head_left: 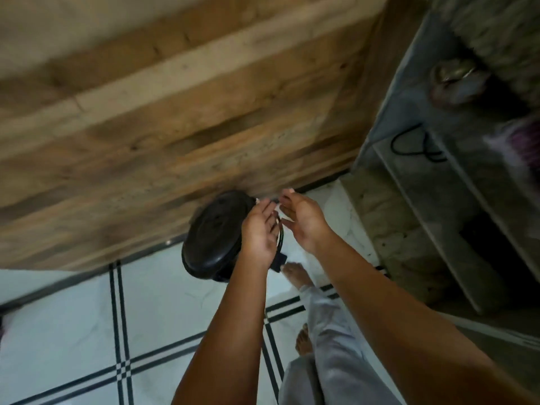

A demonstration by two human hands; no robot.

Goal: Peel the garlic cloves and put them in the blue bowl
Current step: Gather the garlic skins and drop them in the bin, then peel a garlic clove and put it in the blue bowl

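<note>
My left hand [258,232] and my right hand [305,222] are raised side by side, palms turned toward each other and fingers nearly straight. I see nothing held in either hand. Small pale specks show at the fingertips, too blurred to tell what they are. Neither garlic cloves nor a blue bowl are in view. Both hands hover over the right edge of a round black object [213,238] that stands on the floor.
The black object has a dark cord [281,239] at its right side and leans against a wooden panel [175,112]. White floor tiles with black stripes [73,317] lie below. A grey stone shelf unit [432,206] stands at the right. My bare feet [295,273] are beneath the hands.
</note>
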